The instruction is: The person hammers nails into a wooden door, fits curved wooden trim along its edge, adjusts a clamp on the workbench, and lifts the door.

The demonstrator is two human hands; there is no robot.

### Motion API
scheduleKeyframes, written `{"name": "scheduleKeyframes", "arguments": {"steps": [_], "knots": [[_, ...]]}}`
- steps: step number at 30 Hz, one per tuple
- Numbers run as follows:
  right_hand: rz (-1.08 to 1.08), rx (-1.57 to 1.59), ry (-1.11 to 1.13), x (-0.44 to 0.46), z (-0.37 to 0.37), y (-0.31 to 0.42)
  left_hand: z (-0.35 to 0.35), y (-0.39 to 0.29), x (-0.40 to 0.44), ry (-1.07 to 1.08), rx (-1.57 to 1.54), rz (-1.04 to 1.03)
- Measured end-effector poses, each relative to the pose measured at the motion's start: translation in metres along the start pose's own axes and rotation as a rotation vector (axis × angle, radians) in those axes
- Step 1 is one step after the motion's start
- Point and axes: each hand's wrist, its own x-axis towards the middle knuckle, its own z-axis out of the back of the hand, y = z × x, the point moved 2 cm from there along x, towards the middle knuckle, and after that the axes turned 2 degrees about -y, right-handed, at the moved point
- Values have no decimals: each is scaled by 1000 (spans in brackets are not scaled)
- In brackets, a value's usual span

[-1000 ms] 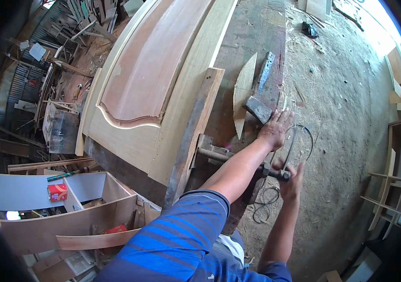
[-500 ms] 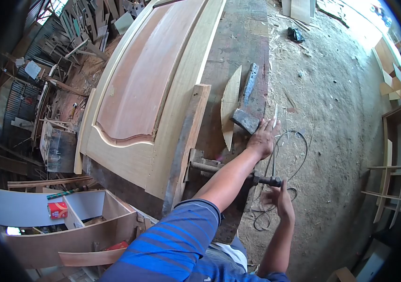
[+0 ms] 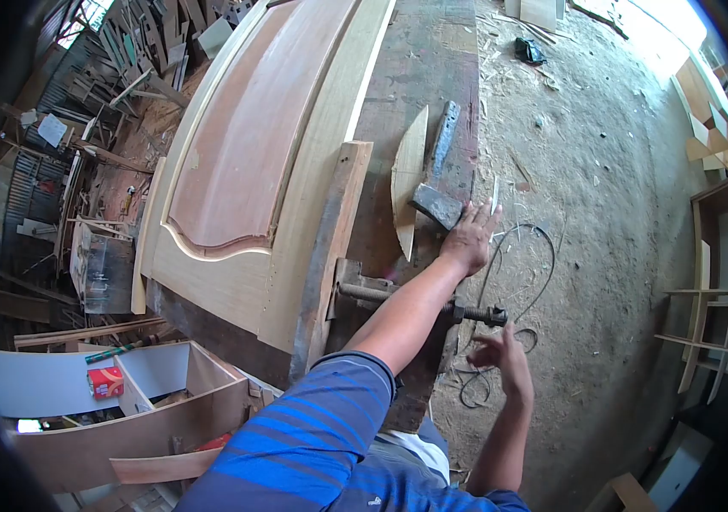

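My left hand (image 3: 469, 243) lies with fingers spread at the bench edge, beside the head of a hammer (image 3: 438, 206). A curved, pointed wood offcut (image 3: 409, 175) is left of the hammer. My left forearm crosses over the threaded rod of a metal clamp (image 3: 359, 292). Just below the rod's outer end, my right hand (image 3: 507, 360) is raised with fingers apart, nothing visible in it. A thick wooden bar (image 3: 334, 230) stands between the clamp and a panelled wooden door (image 3: 232, 154), which lies on the bench (image 3: 419, 60).
A looped dark cable (image 3: 551, 256) lies on the dusty floor (image 3: 611, 205) right of the bench. Open wooden shelving (image 3: 695, 256) is at the far right. At lower left, a compartmented cabinet (image 3: 108, 427) holds a red box (image 3: 106, 382). Scrap timber (image 3: 112, 94) is piled at upper left.
My right hand has come away from the clamp rod's end, to just below it, and its fingers have moved. My left hand remains beside the hammer head. The view has shifted.
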Motion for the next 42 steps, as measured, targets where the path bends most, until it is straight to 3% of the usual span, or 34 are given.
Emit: {"name": "scheduleKeyframes", "arguments": {"steps": [1,3,9,14,17,19,21,25,28,30,31,32,35,36,37,39,41,42], "knots": [[27,-2,-25,15,-6,-7,4,-2,-1,-5,-6,-1],[141,422,27,44,-17,-1,8,-6,1,9,-5,2],[483,522,-23,56,-27,21,0,-2,-2,-100,-69,1],[615,616,47,50,-12,23,4,-2,-1,-5,-32,26],[676,340,71,25,-3,29,7,-5,2,38,5,35],[565,83,-71,4,-18,23,14,-9,1,82,22,59],[365,268,22,8,-26,-8,13,-6,0,38,-6,35],[749,-55,-279,44,-43,-33,-11,9,6,-7,26,-29],[808,-21,-301,51,-45,-38,-6,10,2,14,91,-50],[679,-30,-269,47,-33,-43,23,-5,-11,174,-15,-32],[785,-185,-395,32,-39,-37,35,-7,-21,258,-65,-18],[873,-353,-553,15,-45,-29,47,-9,-41,164,-291,-26],[1043,-589,-900,-63,-82,9,122,-14,-137,-96,-344,-19],[1124,-454,-730,-76,-101,12,155,-14,-174,-97,-482,168],[1063,-451,-580,-90,-127,16,166,0,-209,-284,-447,83],[699,-235,-103,-100,-188,21,190,21,-273,-425,-370,200],[557,-526,84,-89,-239,10,202,53,-331,-449,-361,286],[557,-668,56,-78,-264,-8,203,71,-353,-448,-371,294]]}}
